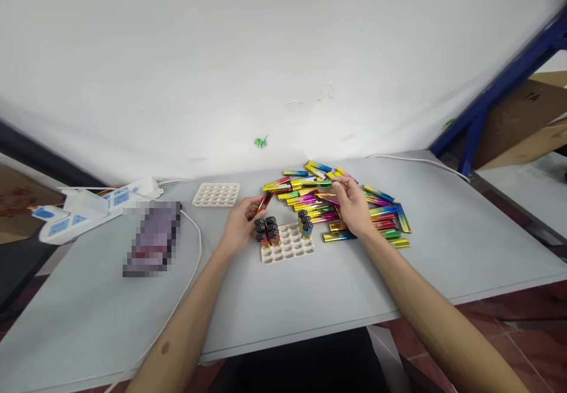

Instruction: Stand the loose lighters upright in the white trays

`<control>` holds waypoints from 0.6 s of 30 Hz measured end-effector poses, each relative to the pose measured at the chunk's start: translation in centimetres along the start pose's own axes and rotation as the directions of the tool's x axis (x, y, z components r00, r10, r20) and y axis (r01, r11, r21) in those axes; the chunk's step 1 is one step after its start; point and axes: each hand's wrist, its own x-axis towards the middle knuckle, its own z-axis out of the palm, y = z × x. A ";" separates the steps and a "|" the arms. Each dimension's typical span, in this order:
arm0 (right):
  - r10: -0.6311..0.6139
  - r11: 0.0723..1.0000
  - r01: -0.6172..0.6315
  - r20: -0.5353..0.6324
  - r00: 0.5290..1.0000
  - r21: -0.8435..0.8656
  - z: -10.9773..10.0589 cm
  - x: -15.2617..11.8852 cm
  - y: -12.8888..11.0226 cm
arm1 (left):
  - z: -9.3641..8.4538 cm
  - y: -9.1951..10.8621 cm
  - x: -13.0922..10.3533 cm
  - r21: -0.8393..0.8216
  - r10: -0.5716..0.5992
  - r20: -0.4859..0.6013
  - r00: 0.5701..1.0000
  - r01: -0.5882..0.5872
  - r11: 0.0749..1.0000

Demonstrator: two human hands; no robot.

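Note:
My left hand (240,224) is closed around a shiny red tube (264,203) with a dark end, held tilted just behind the moulded tray. My right hand (352,204) reaches into the pile, thumb and fingers pinched at the right end of a shiny green tube (316,184). Below and between the hands lies a pale moulded tray (290,257) with rows of oval pockets. Several red tubes (274,238) with black tops stand upright in its left pockets. A few blue ones (306,231), also black-topped, stand at its right side.
Loose metallic multicoloured tubes (339,236) lie heaped behind and right of the tray. A second pale tray (216,195) sits at the back left. Further left are a pixelated dark-edged object (153,239), a white cable (199,245) and a power strip (119,199). A wall (283,56) backs the table.

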 end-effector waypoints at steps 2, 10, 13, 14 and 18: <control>0.057 0.993 -0.052 -0.044 0.997 0.110 -0.1 0.2 -0.3 | -0.4 0.2 -0.1 -0.010 -0.026 -0.007 1.000 0.025 1.000; 0.298 0.890 -0.274 -0.009 0.955 0.365 -0.1 0.0 -1.8 | -0.8 1.0 -0.7 -0.200 -0.150 -0.091 0.985 0.129 0.971; 0.351 0.846 -0.352 0.078 0.933 0.399 -0.1 0.0 -2.0 | -0.8 1.5 -0.8 -0.276 -0.180 -0.083 0.980 0.151 0.949; 0.368 0.841 -0.376 0.100 0.925 0.389 0.0 0.0 -2.1 | -0.9 1.6 -0.8 -0.296 -0.190 -0.075 0.979 0.161 0.942; 0.361 0.874 -0.371 0.092 0.928 0.313 0.2 -0.2 -2.0 | -1.0 2.1 -0.9 -0.361 -0.206 -0.039 0.978 0.178 0.916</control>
